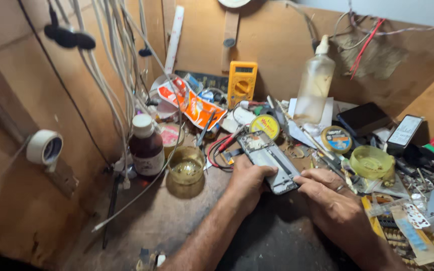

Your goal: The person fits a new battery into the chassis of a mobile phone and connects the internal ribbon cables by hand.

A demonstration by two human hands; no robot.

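Observation:
An opened phone [267, 158] with its back off lies on the dark worktop, its inner frame and parts showing. My left hand [247, 184] grips its near left edge. Against the near right corner rests my right hand [327, 193], a ring on one finger and fingertips pressed to the phone's edge. Whether the right fingers pinch a small tool I cannot tell.
A brown bottle [146, 146] and a small glass of yellowish liquid [186, 166] stand left. A yellow multimeter [242, 83], a clear squeeze bottle [315, 85], round tins [336, 139], a yellow-green dish [371, 161] and a dark phone [364, 119] crowd the back and right. Cables hang at left.

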